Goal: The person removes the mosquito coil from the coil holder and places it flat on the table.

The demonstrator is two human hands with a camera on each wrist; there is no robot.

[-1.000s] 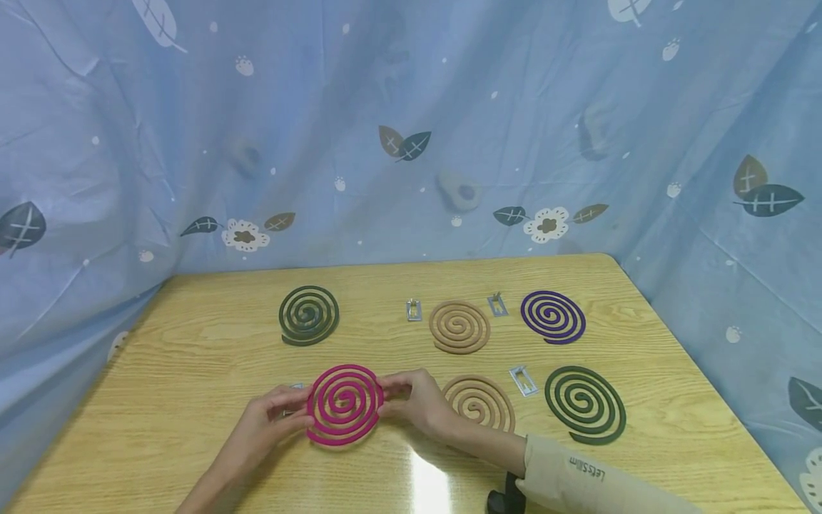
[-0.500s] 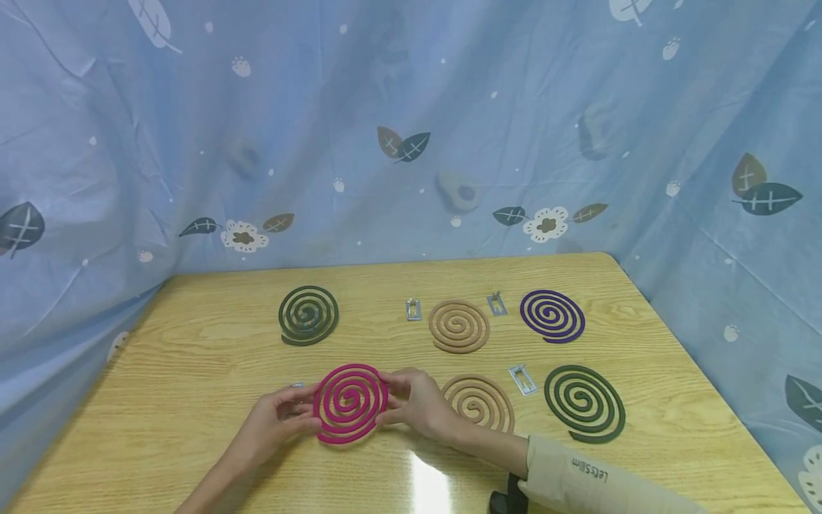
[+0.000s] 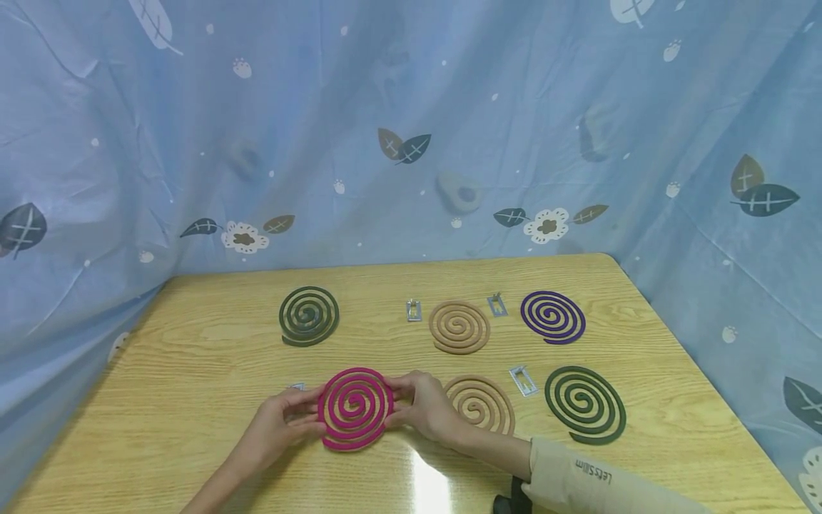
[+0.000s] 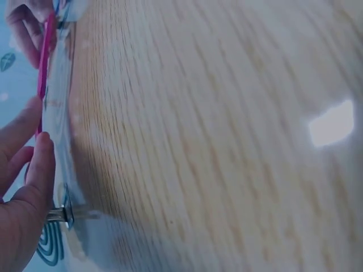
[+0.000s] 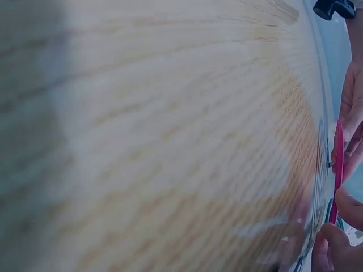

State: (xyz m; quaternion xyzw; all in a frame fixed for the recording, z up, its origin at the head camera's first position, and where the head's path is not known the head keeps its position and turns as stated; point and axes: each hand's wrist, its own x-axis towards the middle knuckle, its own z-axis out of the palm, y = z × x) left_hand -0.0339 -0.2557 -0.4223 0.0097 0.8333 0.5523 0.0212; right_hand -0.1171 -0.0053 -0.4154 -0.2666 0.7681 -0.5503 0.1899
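Note:
Between my two hands is a pink mosquito coil (image 3: pixel 355 405), a flat spiral held by its left and right rims. My left hand (image 3: pixel 276 428) pinches the left edge, thumb nearest me. On the opposite edge my right hand (image 3: pixel 427 408) pinches the coil in the same way. In the left wrist view the pink coil (image 4: pixel 43 62) is seen edge-on, raised above the table. A metal coil stand (image 3: pixel 297 386) lies behind my left fingers, mostly hidden. Close to my right hand is a tan coil (image 3: pixel 478 400), partly covered by the forearm.
At the back lie a dark green coil (image 3: pixel 309 316), another tan coil (image 3: pixel 459 327) and a purple coil (image 3: pixel 553 317). A second green coil (image 3: pixel 585 405) is at the right. Metal stands (image 3: pixel 414 310) lie among them. A blue curtain (image 3: pixel 411 200) closes off the back.
Both hands have shifted a little to the right with the pink coil between them. The other coils and the stands stay where they were.

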